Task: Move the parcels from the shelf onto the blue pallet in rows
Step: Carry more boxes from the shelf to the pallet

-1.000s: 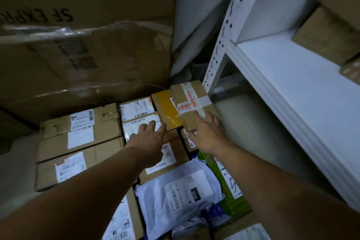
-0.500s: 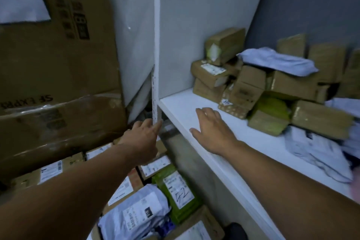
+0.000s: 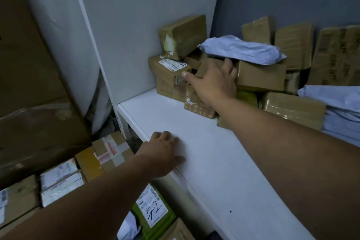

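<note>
A pile of brown cardboard parcels [image 3: 183, 35] and a white poly bag [image 3: 241, 49] sits at the back of the white shelf [image 3: 194, 132]. My right hand [image 3: 214, 84] reaches into the pile and grips a small brown parcel [image 3: 207, 66], thumb on its left side and fingers curled over its far edge. My left hand [image 3: 163, 152] rests on the shelf's front edge and holds nothing. Down at the lower left lie placed parcels: a taped box [image 3: 111, 150], a yellow one [image 3: 87, 162] and a green bag [image 3: 153, 212]. The blue pallet under them is hidden.
A large cardboard carton [image 3: 29, 84] stands at the left behind the placed parcels. The white shelf upright [image 3: 91, 31] rises between carton and shelf. More boxes [image 3: 292, 107] and grey mailer bags [image 3: 335, 101] crowd the shelf's right side.
My view swung up from the placed parcels to the shelf. My right hand moved from the taped box across the shelf to the pile, and my left hand came to the shelf edge.
</note>
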